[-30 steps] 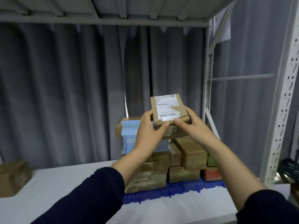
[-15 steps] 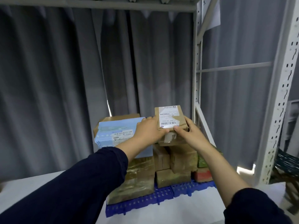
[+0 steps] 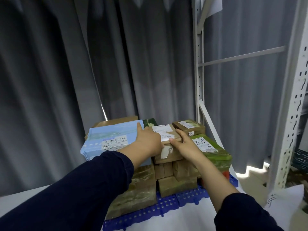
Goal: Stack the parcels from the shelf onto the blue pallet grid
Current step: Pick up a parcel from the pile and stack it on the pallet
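Brown cardboard parcel with white label [image 3: 173,151] rests atop parcel stack [image 3: 141,185]. Left hand [image 3: 147,141]: fingers straight against it. Right hand [image 3: 182,145]: fingers clamped on its edge.

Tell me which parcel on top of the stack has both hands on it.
The brown parcel with the white label, held between the left hand and right hand; it sits between the light blue parcel and the green parcel.

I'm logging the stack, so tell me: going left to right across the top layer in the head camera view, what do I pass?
On top: light blue parcel → left hand → brown parcel → right hand → green parcel.
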